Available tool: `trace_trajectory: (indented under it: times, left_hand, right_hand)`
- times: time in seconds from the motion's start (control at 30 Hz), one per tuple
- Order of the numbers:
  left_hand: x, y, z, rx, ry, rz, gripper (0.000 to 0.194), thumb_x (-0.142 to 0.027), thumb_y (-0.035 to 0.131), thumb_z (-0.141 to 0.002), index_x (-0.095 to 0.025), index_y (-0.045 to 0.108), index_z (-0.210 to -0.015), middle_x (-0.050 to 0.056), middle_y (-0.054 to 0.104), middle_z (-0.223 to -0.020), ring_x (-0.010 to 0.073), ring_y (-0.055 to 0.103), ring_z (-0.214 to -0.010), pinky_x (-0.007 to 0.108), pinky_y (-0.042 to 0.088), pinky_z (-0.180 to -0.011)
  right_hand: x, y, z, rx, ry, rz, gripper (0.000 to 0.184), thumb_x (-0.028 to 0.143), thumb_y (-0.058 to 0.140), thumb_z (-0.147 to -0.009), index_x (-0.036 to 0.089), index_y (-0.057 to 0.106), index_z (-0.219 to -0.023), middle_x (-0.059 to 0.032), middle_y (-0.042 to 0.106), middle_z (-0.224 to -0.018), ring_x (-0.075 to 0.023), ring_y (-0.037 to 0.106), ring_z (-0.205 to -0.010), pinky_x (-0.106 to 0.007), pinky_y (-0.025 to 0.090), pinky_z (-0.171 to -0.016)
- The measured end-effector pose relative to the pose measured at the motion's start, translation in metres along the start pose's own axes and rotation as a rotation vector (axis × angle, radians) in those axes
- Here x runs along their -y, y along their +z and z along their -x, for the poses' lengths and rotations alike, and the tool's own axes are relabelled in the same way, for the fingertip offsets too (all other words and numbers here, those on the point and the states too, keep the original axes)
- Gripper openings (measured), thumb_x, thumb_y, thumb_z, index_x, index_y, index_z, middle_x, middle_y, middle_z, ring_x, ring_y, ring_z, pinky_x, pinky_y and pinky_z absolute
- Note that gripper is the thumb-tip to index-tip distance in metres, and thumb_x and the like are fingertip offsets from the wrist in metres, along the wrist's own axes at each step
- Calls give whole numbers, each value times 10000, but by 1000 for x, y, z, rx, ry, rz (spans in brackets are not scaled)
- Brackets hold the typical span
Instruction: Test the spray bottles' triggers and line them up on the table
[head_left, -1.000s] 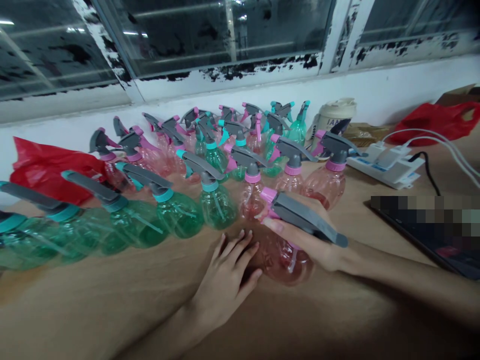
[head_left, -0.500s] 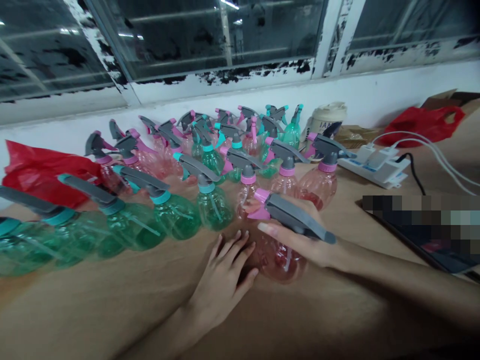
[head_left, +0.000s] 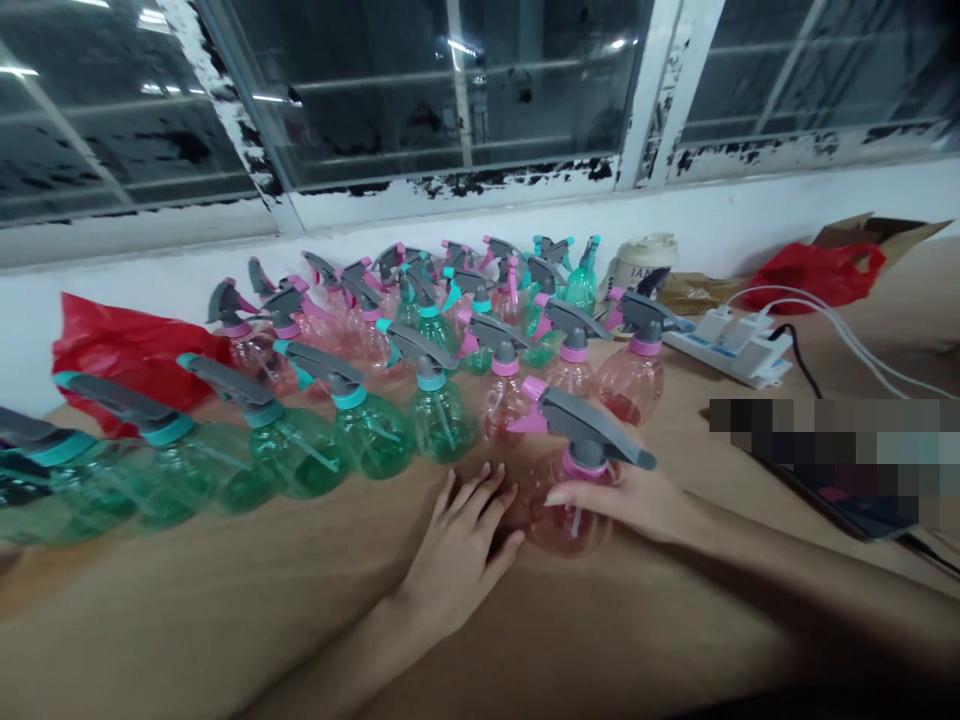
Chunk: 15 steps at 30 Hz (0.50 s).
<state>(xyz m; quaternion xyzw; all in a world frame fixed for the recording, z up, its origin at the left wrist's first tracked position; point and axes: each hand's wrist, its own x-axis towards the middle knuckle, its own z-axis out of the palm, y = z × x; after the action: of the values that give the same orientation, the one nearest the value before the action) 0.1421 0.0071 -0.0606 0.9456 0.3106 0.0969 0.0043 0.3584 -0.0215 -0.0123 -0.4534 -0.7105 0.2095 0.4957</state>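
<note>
My right hand [head_left: 637, 495] is closed around the upper body of a clear pink spray bottle [head_left: 559, 530], just under its pink collar; the far fingers are hidden behind the bottle. Its grey trigger head has a pink nozzle that points left. My left hand [head_left: 465, 540] lies palm down on the table, fingers spread, just left of that bottle. Behind the held bottle stand more pink spray bottles [head_left: 504, 400]. A row of green spray bottles [head_left: 375, 440] with teal collars runs off to the left.
Many more spray bottles crowd the wall. Red plastic bags lie at the left [head_left: 142, 360] and right [head_left: 817, 275]. A paper cup [head_left: 645, 265], a white power strip [head_left: 731, 345] with cables, an open cardboard box [head_left: 877, 235] and a dark screen device [head_left: 840, 500] stand on the right of the table [head_left: 225, 620].
My right hand has slid down from the trigger head to the bottle's body below the collar. My left hand stays flat on the table. The view has shifted slightly.
</note>
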Motion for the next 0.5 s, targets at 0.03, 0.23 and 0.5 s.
trace_trajectory:
  times: [0.03,0.23,0.5]
  left_hand:
    - [0,0,0,1,2,0,413,-315,480,-942,-142,467,-1316,120,458,-1416,265,378,-1332,564,276,-1085]
    - [2,2,-1,-23,7,-2,417,-336,457,-951,-143,467,-1321,119,467,-1409,257,380,-1332,560,262,-1091]
    - [5,1,-1,-35,9,-39,401,-363,446,-956,-166,486,-1303,94,484,-1400,242,406,-1317,543,292,-1084]
  right_hand:
    - [2,-2,2,-19,17,-9,397,362,722,-729,237,551,-1064,5,598,-864,-173,568,-758,-326,481,-689]
    - [16,-15,11,-79,89,84,172,340,688,-777,198,596,-807,4,632,-788,-167,587,-750,-315,466,-721]
    - [-1,-74,33,-207,217,66,253,396,741,-711,229,695,-895,-15,719,-837,-267,652,-892,-412,517,-808]
